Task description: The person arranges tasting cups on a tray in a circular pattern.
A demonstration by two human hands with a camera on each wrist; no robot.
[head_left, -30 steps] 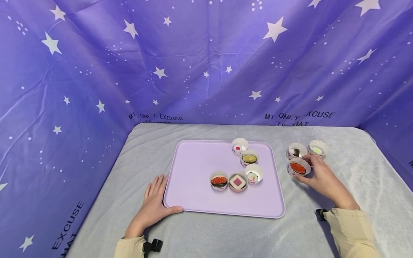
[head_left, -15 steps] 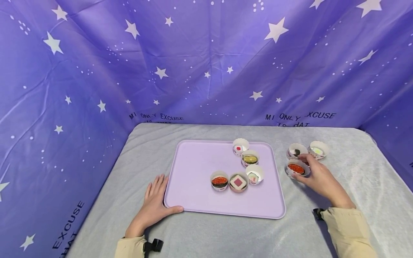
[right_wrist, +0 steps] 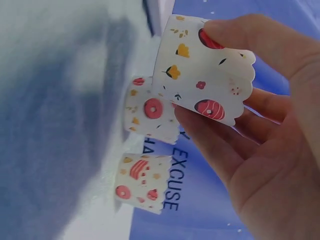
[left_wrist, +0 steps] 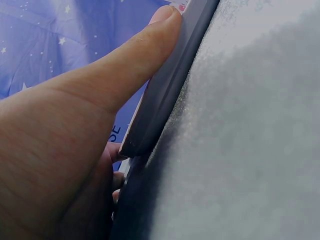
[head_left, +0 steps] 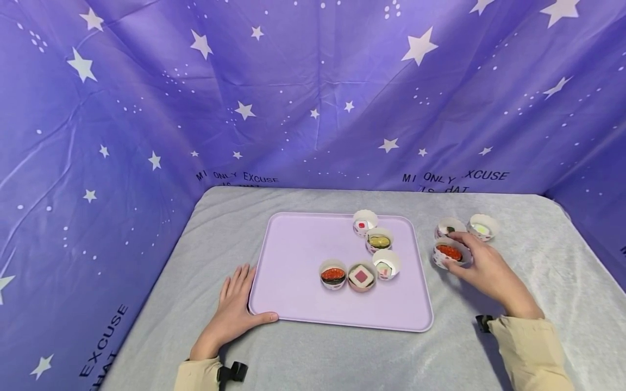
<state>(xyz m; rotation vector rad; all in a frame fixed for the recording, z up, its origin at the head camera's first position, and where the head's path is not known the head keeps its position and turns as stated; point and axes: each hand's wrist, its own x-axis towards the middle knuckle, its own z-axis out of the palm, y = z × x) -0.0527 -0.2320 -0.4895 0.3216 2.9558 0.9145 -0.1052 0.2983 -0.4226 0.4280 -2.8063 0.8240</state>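
Note:
My right hand (head_left: 491,274) pinches a patterned paper baking cup (head_left: 440,260) between thumb and fingers, right of the lilac tray (head_left: 293,244). Red roe sushi (head_left: 449,252) sits inside it. In the right wrist view this cup (right_wrist: 200,70) appears slightly raised off the cloth, its scalloped rim toward my palm. Close behind it stands a cup with white and dark green contents (head_left: 442,231), partly hidden by my fingers. My left hand (head_left: 235,307) lies at the tray's near left corner, fingers straight along the side, thumb (left_wrist: 145,47) on the near rim.
On the tray's right half stand several cups, among them a red roe cup (head_left: 333,275), a square-topped cup (head_left: 361,276) and a yellow-topped cup (head_left: 379,241). A cup with pale green contents (head_left: 483,228) stands behind my right hand. A purple star curtain (head_left: 313,81) surrounds the table.
My right hand and the roe cup have shifted slightly left, and its fingers now cover more of the cup behind. The left hand and tray stay put.

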